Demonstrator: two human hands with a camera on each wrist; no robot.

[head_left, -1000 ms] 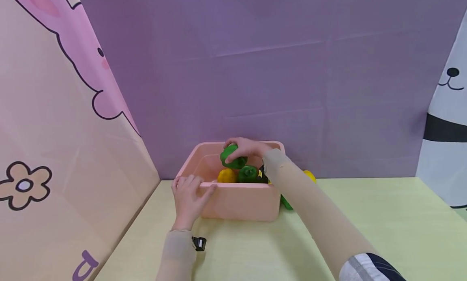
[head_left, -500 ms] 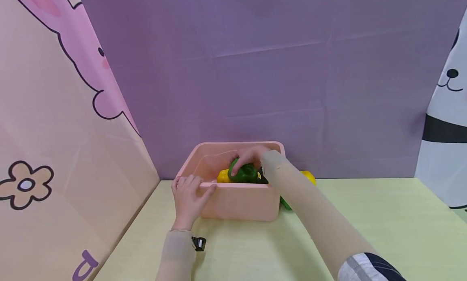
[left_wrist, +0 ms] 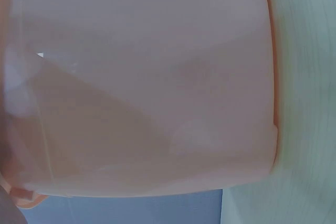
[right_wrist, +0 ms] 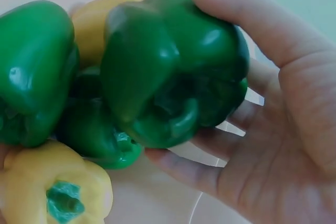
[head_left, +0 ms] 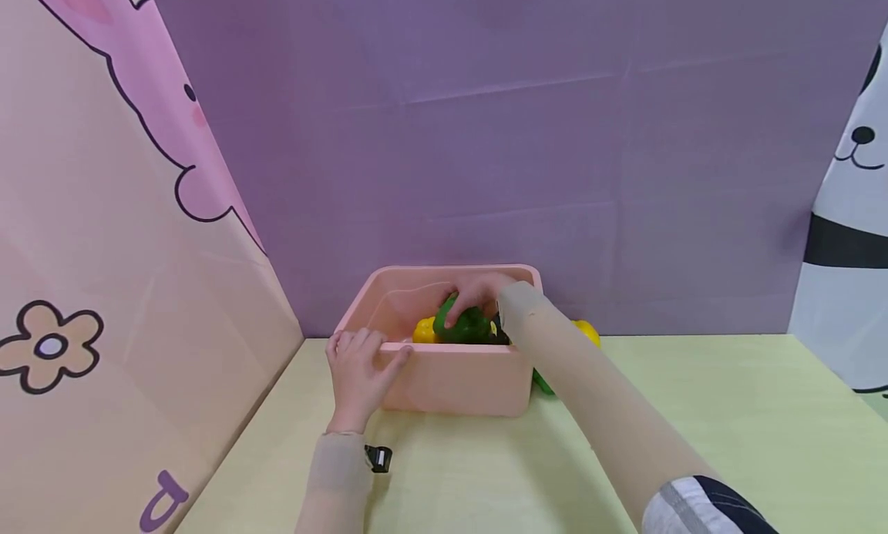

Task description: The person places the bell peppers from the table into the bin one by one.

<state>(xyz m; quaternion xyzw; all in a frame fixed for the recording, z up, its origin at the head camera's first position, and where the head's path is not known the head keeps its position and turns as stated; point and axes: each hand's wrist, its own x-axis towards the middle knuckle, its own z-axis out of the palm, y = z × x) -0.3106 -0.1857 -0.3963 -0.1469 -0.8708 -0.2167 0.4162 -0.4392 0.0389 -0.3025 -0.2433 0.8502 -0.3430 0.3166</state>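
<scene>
My right hand (head_left: 482, 289) reaches inside the pink plastic bin (head_left: 454, 380) and holds a green bell pepper (right_wrist: 173, 61). In the right wrist view the thumb lies on the pepper's upper side and the fingers curl beneath and behind it. Around it are a second green pepper (right_wrist: 37, 72), a smaller green one (right_wrist: 100, 135), a yellow pepper (right_wrist: 58, 184) with a green stem and a partly covered yellow one (right_wrist: 89, 30). My left hand (head_left: 361, 380) grips the bin's front-left rim, fingers over the edge and thumb along the front. The bin's outer wall (left_wrist: 152, 98) fills the left wrist view.
Right of the bin, half hidden by my right forearm, are a yellow thing (head_left: 588, 332) and a green thing (head_left: 543, 382). The bin stands on a pale table (head_left: 444, 472) near a purple backdrop (head_left: 444, 149). A printed panel (head_left: 125, 233) rises on the left.
My right hand has lowered the green bell pepper deeper into the bin and slightly right, over another green pepper. For the last half second it has barely moved. The left hand stays on the rim.
</scene>
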